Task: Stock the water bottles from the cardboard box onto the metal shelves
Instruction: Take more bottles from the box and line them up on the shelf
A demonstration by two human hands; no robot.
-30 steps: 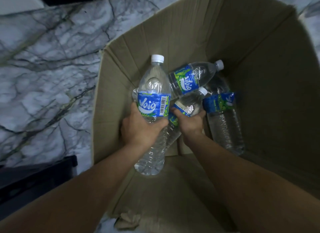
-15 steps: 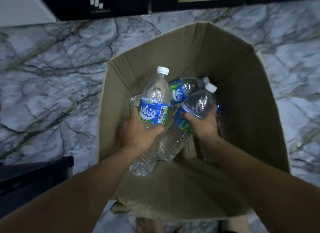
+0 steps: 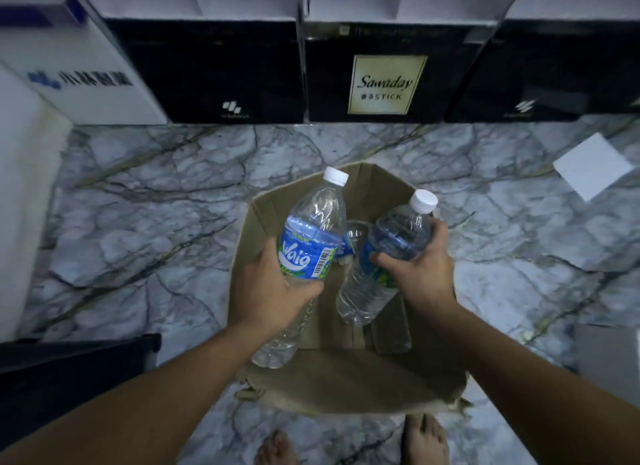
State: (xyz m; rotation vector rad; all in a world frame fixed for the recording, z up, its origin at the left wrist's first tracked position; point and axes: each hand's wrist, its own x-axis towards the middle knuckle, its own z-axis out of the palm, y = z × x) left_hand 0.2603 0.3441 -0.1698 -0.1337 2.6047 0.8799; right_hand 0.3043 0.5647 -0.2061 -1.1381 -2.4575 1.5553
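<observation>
At the upper left of the frame stands a white carton (image 3: 76, 70) with blue print, and below it, at the lower left, a dark crate (image 3: 72, 371) sits on the grey-veined marble floor (image 3: 145, 243).

Just left of centre, the left hand (image 3: 273, 288) grips a water bottle (image 3: 313, 236) round its lower label. The thumb lies across the front and the other fingers curl behind it, out of sight. This bottle has a blue "Vaio" label and a white cap. It is tilted with the cap toward the top of the frame and hangs over the left side of the open cardboard box (image 3: 363, 378), which stands on the floor in the middle of the frame.

Down inside the box, between the two held bottles, lies another bottle (image 3: 356, 231), mostly hidden.

Right of centre, the right hand (image 3: 424, 267) holds a second water bottle (image 3: 391, 243) round its middle, thumb over the label and fingers wrapped round the far side. Its white cap points up and to the right, and its base hangs over the inside of the box.

Along the top of the frame runs a row of black cartons (image 3: 214, 70), one bearing a gold "Sawaday" label (image 3: 386, 84). At the right edge a white sheet (image 3: 592, 165) lies on the floor. At the bottom, two bare feet (image 3: 424, 440) stand just behind the box.
</observation>
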